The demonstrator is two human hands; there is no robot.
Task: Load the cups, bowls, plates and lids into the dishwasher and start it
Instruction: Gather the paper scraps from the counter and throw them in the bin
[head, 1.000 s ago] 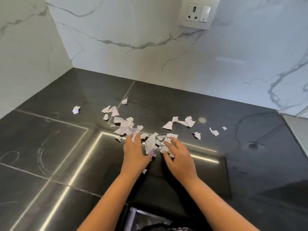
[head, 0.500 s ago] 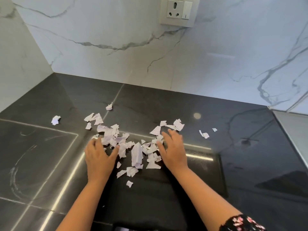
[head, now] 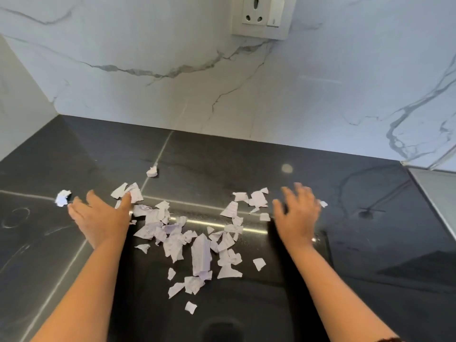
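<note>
No cups, bowls, plates, lids or dishwasher are in view. Several torn scraps of white paper (head: 197,245) lie scattered on a dark stone counter (head: 246,159). My left hand (head: 101,215) lies flat on the counter at the left side of the scraps, fingers spread, its thumb touching one scrap. My right hand (head: 297,213) is at the right side of the pile, fingers spread and a little blurred, holding nothing. One crumpled scrap (head: 63,197) sits just left of my left hand, and another scrap (head: 151,172) lies farther back.
A white marble wall (head: 172,82) rises behind the counter and on the left, forming a corner. A wall socket with a switch (head: 262,16) is mounted up high. A pale surface (head: 436,191) borders the counter on the right.
Both hands have moved apart, the left one to the left and the right one to the right, away from the middle of the pile. The camera has moved closer.
</note>
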